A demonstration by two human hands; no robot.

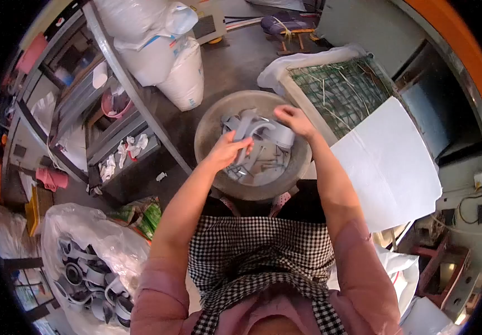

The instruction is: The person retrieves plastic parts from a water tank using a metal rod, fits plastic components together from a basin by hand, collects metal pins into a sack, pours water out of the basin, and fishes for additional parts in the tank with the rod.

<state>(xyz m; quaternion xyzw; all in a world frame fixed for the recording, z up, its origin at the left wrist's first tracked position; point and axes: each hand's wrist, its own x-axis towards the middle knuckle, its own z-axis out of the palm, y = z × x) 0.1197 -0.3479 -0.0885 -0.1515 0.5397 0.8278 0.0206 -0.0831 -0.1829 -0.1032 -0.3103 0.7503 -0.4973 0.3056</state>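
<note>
The work looks midway to me — similar grey parts (96, 275) sit heaped in a plastic bag (107, 240) and more lie in the tub (208, 134), though which are finished I can't tell. The left hand (230, 151) is closed around a grey plastic piece (246, 124) over the tub; the right hand (293, 119) hovers half-curled near it — gripping or not, I can't tell.
</note>
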